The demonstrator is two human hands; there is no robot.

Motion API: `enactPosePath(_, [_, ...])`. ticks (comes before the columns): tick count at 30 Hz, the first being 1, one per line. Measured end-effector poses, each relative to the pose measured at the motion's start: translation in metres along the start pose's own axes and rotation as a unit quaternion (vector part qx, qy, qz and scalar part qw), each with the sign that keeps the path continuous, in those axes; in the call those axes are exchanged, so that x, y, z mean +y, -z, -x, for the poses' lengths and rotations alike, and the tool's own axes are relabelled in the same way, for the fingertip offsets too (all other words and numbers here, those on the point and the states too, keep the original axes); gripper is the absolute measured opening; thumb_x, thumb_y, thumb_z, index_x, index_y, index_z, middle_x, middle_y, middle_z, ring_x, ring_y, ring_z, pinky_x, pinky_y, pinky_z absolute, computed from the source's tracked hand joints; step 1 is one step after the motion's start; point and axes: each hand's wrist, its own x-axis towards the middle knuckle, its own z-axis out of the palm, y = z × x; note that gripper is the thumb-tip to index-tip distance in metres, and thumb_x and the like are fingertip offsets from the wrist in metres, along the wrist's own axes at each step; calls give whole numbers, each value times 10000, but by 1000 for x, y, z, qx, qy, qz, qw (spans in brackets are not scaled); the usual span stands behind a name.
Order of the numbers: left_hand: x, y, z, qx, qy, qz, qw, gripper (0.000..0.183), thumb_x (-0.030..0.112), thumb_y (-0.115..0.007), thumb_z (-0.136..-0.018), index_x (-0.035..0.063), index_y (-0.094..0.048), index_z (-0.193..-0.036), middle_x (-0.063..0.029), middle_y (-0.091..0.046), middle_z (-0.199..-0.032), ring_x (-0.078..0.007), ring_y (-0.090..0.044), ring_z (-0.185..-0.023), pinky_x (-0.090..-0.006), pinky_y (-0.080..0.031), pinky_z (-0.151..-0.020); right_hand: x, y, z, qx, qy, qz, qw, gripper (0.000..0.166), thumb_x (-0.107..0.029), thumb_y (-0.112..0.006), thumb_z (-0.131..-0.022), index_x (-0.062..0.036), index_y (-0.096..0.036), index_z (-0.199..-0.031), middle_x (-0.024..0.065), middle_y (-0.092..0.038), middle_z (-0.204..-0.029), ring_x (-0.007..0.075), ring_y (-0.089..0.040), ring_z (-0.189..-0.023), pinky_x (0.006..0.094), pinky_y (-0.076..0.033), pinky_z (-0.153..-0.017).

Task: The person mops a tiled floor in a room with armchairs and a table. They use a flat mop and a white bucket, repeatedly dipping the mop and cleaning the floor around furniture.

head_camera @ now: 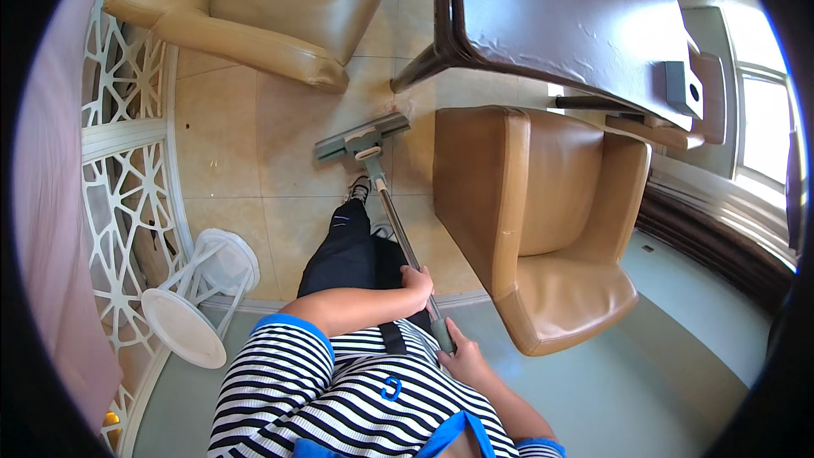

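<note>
My left hand (417, 286) is closed around the metal pole of a flat squeeze mop (399, 224), partway down its length. At the upper end of the pole, my right hand (463, 352) grips the grey-green handle. The pole slants away from my body to a wide mop head (362, 140), which lies on the beige floor tiles just beyond my shoe. Close past the mop head, near a dark table leg, is a small translucent crumpled thing (402, 108) with a reddish spot; what it is, I cannot tell.
Tan armchairs stand at the upper left (254, 19) and right (566, 203). A dark table (559, 13) carries a small grey box (684, 89). A white lattice partition (127, 133), a pinkish curtain (60, 203) and white round stools (184, 327) are at my left.
</note>
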Motion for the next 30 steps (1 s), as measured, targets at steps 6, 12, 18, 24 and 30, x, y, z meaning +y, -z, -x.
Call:
enactPosePath(6, [-22, -5, -41, 15, -99, 24, 995, 260, 160, -504, -792, 30, -293, -869, -70, -408, -528, -165, -412, -345, -292, -328, -284, 31, -42, -24, 73, 41, -106, 991, 630, -109, -598, -673, -9, -317, -1228, 208, -571, -896, 246, -577, -811, 297, -433, -730])
enactPosePath(12, [-33, -4, -137, -1, -160, -34, 986, 261, 166, -465, -802, -40, -362, -925, -128, -492, -589, -215, -504, -404, -313, -425, -322, 82, -108, -113, 144, 155, -119, 970, 625, -119, -542, -718, -173, -258, -1272, 270, -534, -925, 385, -514, -907, 370, -425, -749])
enactPosePath(18, [-62, 16, -130, 80, -179, -207, 959, 250, 125, -453, -797, -70, -371, -932, -162, -523, -572, -259, -520, -380, -342, -424, -326, 116, -183, -114, 136, 140, -216, 957, 598, -130, -505, -764, -227, -230, -1286, 159, -521, -654, 242, -478, -518, 329, -413, -467])
enactPosePath(24, [-170, 51, -134, 58, -125, -241, 961, 213, 116, -465, -774, -29, -348, -878, -197, -535, -666, -306, -540, -424, -389, -443, -333, 150, -246, -43, 91, 97, -262, 956, 623, -113, -518, -760, -204, -214, -1297, 129, -551, -646, 173, -509, -447, 287, -441, -457])
enactPosePath(30, [-250, 78, -71, 33, -4, -260, 965, 202, 99, -393, -802, 12, -296, -957, -171, -489, -694, -246, -522, -491, -360, -449, -353, 182, -293, 36, 117, 115, -297, 941, 645, -80, -566, -689, -149, -287, -1267, 238, -487, -1075, 328, -466, -1035, 338, -361, -872])
